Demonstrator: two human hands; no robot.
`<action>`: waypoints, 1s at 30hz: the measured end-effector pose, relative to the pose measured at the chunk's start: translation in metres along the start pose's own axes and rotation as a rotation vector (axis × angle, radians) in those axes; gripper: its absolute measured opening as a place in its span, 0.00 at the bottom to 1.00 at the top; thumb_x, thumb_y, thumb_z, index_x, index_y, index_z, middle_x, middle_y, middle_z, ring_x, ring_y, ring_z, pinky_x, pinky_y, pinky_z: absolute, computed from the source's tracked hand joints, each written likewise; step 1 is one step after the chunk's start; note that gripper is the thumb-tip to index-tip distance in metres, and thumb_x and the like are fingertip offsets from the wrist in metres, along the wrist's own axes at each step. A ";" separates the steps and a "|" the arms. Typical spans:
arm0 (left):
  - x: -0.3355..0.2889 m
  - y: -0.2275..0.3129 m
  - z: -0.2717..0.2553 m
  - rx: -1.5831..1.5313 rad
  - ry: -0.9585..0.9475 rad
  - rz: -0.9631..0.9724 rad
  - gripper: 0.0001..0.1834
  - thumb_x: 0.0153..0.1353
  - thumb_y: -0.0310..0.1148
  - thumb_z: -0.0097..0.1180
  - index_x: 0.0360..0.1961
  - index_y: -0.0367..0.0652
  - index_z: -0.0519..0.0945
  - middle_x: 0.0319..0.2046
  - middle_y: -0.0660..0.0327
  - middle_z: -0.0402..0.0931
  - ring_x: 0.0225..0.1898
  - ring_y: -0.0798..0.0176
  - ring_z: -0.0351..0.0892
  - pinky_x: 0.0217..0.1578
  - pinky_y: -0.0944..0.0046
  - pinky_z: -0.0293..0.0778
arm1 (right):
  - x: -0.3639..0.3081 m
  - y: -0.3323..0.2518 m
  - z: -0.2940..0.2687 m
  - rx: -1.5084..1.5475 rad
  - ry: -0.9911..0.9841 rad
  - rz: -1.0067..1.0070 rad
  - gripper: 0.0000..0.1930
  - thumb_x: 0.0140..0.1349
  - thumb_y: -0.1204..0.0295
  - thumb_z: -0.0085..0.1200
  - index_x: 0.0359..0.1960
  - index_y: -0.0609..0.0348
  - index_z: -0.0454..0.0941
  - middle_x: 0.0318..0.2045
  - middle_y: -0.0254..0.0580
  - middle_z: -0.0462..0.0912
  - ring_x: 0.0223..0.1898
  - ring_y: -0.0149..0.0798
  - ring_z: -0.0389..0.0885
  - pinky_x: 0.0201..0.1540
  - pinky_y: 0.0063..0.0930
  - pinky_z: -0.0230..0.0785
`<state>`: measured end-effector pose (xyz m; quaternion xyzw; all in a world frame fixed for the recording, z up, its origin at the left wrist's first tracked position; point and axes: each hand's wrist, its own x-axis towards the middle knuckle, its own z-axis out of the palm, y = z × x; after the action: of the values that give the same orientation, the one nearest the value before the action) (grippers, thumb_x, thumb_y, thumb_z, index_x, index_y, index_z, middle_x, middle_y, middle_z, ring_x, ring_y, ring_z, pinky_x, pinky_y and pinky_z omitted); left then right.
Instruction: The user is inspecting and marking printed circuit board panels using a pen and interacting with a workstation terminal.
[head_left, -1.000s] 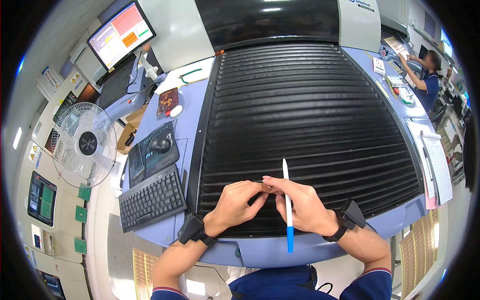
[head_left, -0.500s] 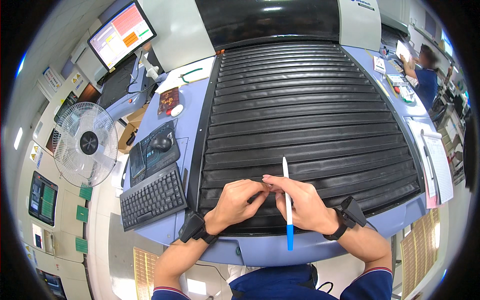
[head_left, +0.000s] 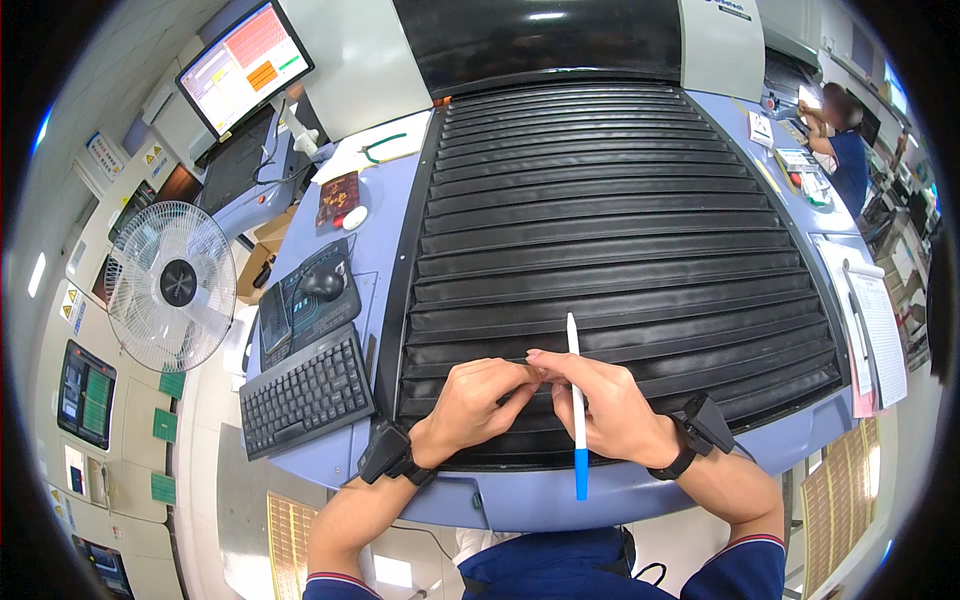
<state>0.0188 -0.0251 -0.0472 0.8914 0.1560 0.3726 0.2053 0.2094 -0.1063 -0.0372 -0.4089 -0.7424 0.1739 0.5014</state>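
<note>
So we've got both hands out over the black pleated cover (head_left: pixel 620 235), fingertips meeting. The right hand (head_left: pixel 610 405) is curled in with a white pen (head_left: pixel 579 425) tucked through its fingers, blue end toward us and narrow end pointing away. Our guess is it's parked like that so the thumb and index stay usable. The left hand (head_left: pixel 478 400) is bent inward too, fingers touching the right's, but we can't make out whether anything tiny is pinched there.

Keyboard (head_left: pixel 306 395) and mouse (head_left: pixel 323 283) sit on the desk (head_left: pixel 385 225) just beside the cover's left edge, probably for easy reach. Clipped papers (head_left: pixel 878 335) lie off to the right, likely handy for writing.
</note>
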 end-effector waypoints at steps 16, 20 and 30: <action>-0.001 -0.002 0.001 0.002 -0.001 0.009 0.08 0.53 0.21 0.64 0.36 0.37 0.82 0.29 0.56 0.84 0.29 0.54 0.84 0.31 0.60 0.78 | 0.000 -0.002 -0.002 -0.001 -0.023 0.022 0.23 0.55 0.86 0.52 0.55 0.65 0.73 0.42 0.55 0.84 0.41 0.55 0.85 0.43 0.41 0.80; -0.002 -0.003 0.001 0.001 -0.007 0.010 0.08 0.53 0.21 0.64 0.36 0.38 0.82 0.28 0.56 0.84 0.28 0.54 0.84 0.30 0.60 0.78 | -0.001 -0.001 -0.001 0.000 -0.025 0.023 0.23 0.55 0.86 0.52 0.55 0.65 0.73 0.42 0.55 0.84 0.40 0.55 0.85 0.43 0.41 0.80; -0.003 -0.002 0.001 -0.008 0.018 -0.018 0.07 0.54 0.22 0.64 0.36 0.39 0.82 0.28 0.56 0.83 0.28 0.53 0.83 0.30 0.60 0.78 | -0.001 0.000 0.001 -0.005 -0.033 0.034 0.24 0.55 0.86 0.53 0.56 0.65 0.73 0.42 0.55 0.85 0.40 0.55 0.85 0.42 0.41 0.80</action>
<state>0.0179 -0.0251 -0.0504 0.8857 0.1643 0.3796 0.2107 0.2088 -0.1070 -0.0376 -0.4196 -0.7440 0.1873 0.4851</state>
